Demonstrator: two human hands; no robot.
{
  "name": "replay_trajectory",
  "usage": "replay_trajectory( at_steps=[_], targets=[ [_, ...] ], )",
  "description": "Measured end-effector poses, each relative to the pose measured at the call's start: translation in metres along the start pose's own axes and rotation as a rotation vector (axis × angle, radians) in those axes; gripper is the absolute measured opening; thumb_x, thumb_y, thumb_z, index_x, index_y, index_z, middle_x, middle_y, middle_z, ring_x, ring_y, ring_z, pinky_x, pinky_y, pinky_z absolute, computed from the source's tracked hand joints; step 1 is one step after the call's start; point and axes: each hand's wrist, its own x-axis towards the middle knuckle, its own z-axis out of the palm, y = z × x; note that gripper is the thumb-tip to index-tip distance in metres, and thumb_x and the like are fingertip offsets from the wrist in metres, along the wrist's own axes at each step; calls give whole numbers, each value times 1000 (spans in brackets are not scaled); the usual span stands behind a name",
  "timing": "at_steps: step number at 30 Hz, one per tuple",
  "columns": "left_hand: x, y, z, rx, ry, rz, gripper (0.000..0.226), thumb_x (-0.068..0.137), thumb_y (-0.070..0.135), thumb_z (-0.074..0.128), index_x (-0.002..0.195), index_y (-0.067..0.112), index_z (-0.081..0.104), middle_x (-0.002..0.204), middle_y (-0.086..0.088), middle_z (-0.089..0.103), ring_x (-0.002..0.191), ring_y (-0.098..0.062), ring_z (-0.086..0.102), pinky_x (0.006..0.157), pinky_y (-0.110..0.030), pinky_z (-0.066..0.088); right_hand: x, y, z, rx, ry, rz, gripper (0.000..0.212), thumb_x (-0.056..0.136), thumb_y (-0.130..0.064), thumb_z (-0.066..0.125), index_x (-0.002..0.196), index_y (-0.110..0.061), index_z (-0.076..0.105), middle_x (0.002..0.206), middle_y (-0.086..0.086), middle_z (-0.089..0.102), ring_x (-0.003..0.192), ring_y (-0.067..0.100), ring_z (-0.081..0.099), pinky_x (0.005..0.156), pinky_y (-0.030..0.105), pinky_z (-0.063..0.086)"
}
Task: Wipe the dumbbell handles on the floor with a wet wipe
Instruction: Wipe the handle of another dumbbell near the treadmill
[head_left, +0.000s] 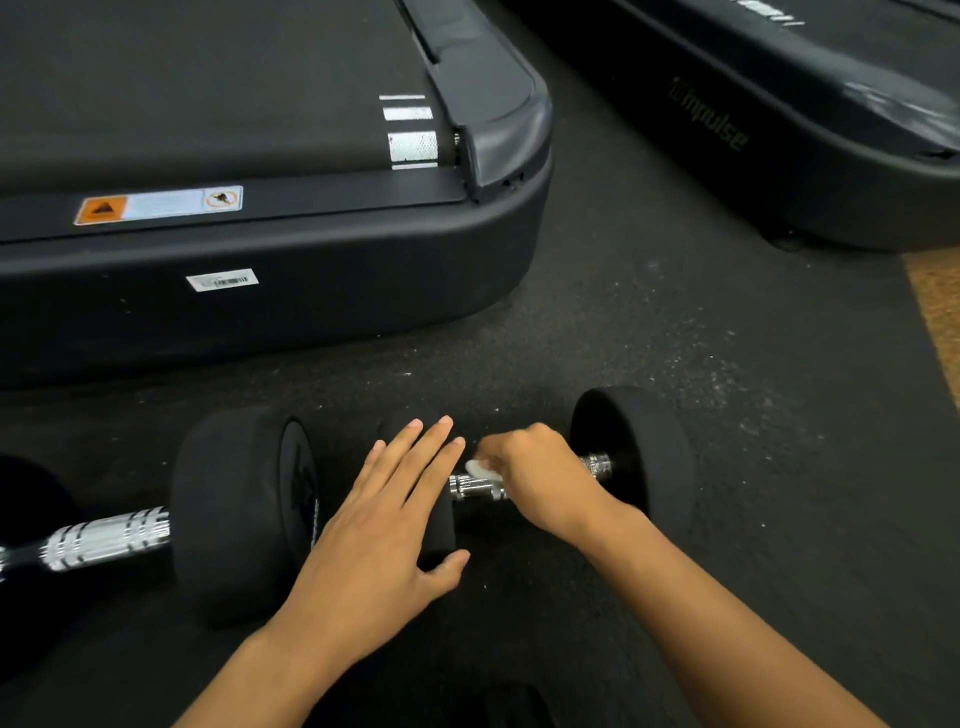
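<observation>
The right-side dumbbell (631, 457) lies on the dark rubber floor (727, 364), just in front of the treadmill base (311, 291). The left hand (384, 525) rests flat with fingers extended on its near-left weight head. The right hand (540, 478) is closed around the chrome handle (472, 488), pressing a white wet wipe (480, 467) against it. A second dumbbell (234, 514) lies just beside it, to the left.
</observation>
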Motion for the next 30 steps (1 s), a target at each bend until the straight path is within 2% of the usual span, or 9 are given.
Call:
replay_trajectory(
  at_steps=[3, 8, 13, 17, 19, 21, 23, 26, 30],
  targets=[
    [0, 0, -1, -19, -5, 0, 89, 74, 53, 58, 147, 23, 17, 156, 7, 11, 143, -9, 1, 113, -29, -4, -22, 7, -1, 44, 28, -87, 29, 83, 0, 60, 107, -14, 67, 101, 3, 70, 92, 17, 65, 81, 32, 53],
    [1, 1, 0, -21, -3, 0, 89, 75, 51, 59, 147, 23, 15, 156, 8, 9, 143, -9, -1, 113, -30, -6, -15, 5, 4, -48, 95, -49, 23, 84, -6, 56, 102, -14, 66, 97, 4, 68, 88, 22, 64, 79, 41, 52],
    [-2, 2, -1, -32, -17, -15, 90, 75, 52, 60, 148, 24, 14, 156, 9, 7, 143, -8, -2, 113, -29, -8, -42, 12, 14, -88, 173, -181, 53, 70, 12, 66, 118, -8, 62, 122, 8, 62, 113, 22, 58, 98, 38, 43],
    [-2, 2, 2, -51, 4, -26, 88, 76, 51, 58, 147, 23, 15, 156, 8, 8, 143, -8, -2, 113, -30, -7, -32, 5, 11, 50, 214, -40, 47, 75, 14, 59, 117, -7, 63, 122, 10, 62, 114, 22, 57, 101, 26, 39],
    [-1, 4, 1, -97, -3, -38, 87, 77, 58, 51, 147, 25, 13, 156, 11, 4, 142, -6, -6, 113, -29, -8, -36, -4, 17, -39, 194, -98, 47, 71, 12, 61, 115, -6, 64, 121, 11, 62, 113, 24, 57, 101, 29, 35],
    [0, 9, -1, -161, 21, -65, 88, 75, 70, 39, 146, 29, 7, 155, 18, -5, 140, -1, -14, 111, -24, -14, -46, 1, 17, -31, 197, -181, 44, 69, 9, 64, 111, -6, 67, 119, 12, 63, 111, 24, 59, 98, 35, 41],
    [0, 15, -2, -226, 75, -95, 90, 72, 78, 32, 144, 33, 3, 151, 23, -11, 136, 4, -21, 107, -18, -21, -55, 10, 10, 16, 266, -157, 35, 72, 4, 64, 104, -9, 70, 113, 10, 66, 104, 22, 63, 92, 26, 47],
    [3, 28, 1, -242, 138, -86, 83, 75, 75, 32, 143, 29, 20, 151, 19, 7, 137, 6, -12, 109, -18, -16, -66, 6, -3, 90, 415, -130, 20, 80, -8, 62, 96, -17, 70, 101, -4, 57, 91, 11, 56, 78, 14, 44],
    [16, 50, 8, -302, 277, -23, 55, 82, 50, 43, 124, 18, 57, 132, 7, 53, 130, -2, 31, 113, -24, 9, -71, -2, -11, 214, 532, -126, 13, 84, -14, 59, 95, -21, 60, 94, -11, 53, 85, 9, 53, 72, 19, 44]
  ],
)
